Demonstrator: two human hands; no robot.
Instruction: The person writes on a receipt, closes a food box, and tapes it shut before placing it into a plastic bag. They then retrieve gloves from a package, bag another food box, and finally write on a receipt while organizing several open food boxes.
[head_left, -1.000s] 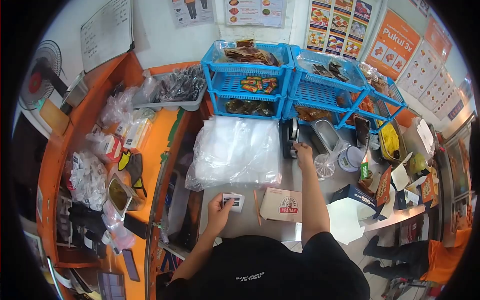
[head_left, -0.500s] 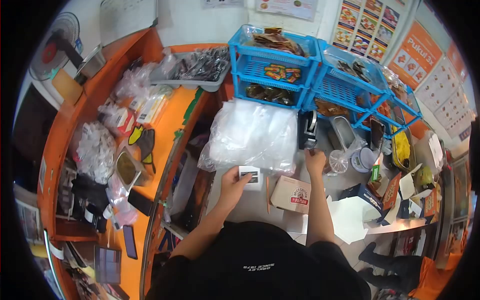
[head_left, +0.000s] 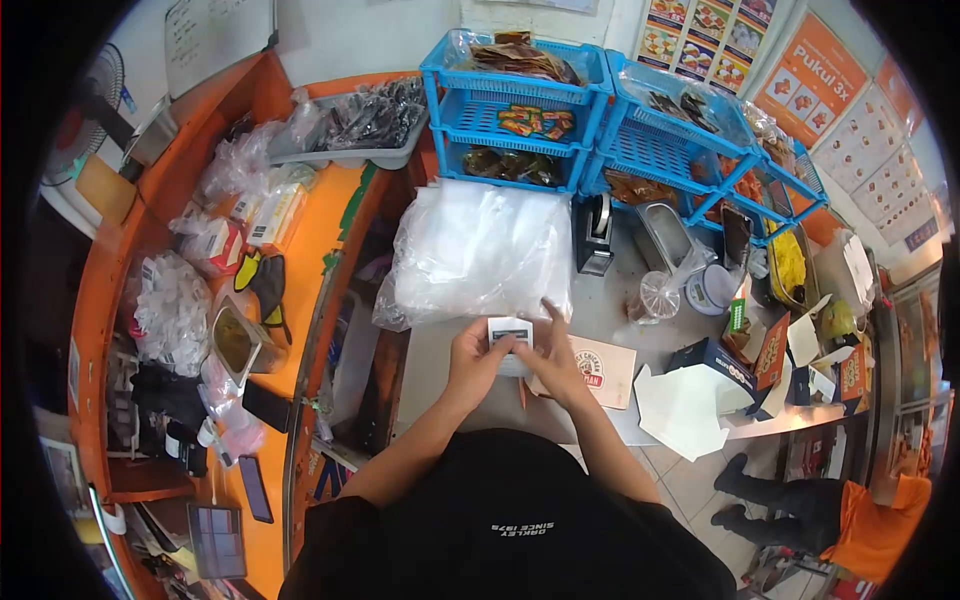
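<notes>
At the centre of the frame, the left hand (head_left: 474, 362) and right hand (head_left: 556, 362) are both holding the card (head_left: 509, 345), its top edge just below the bags (head_left: 480, 250).

The grey counter (head_left: 613, 322) in front of me carries a broad pile of clear plastic bags (head_left: 480, 250) at 12 o'clock, with a blue rack (head_left: 515, 125) behind it. Toward 1 o'clock stand a black tape dispenser (head_left: 594, 236), a metal container (head_left: 662, 232) and a second blue rack (head_left: 672, 158). The printed carton (head_left: 606, 374) lies near me, between 1 and 2 o'clock; farther out that way sits a white round scale (head_left: 710, 288). Around 2 o'clock are a dark box (head_left: 712, 358) and an opened white carton (head_left: 683, 408).
</notes>
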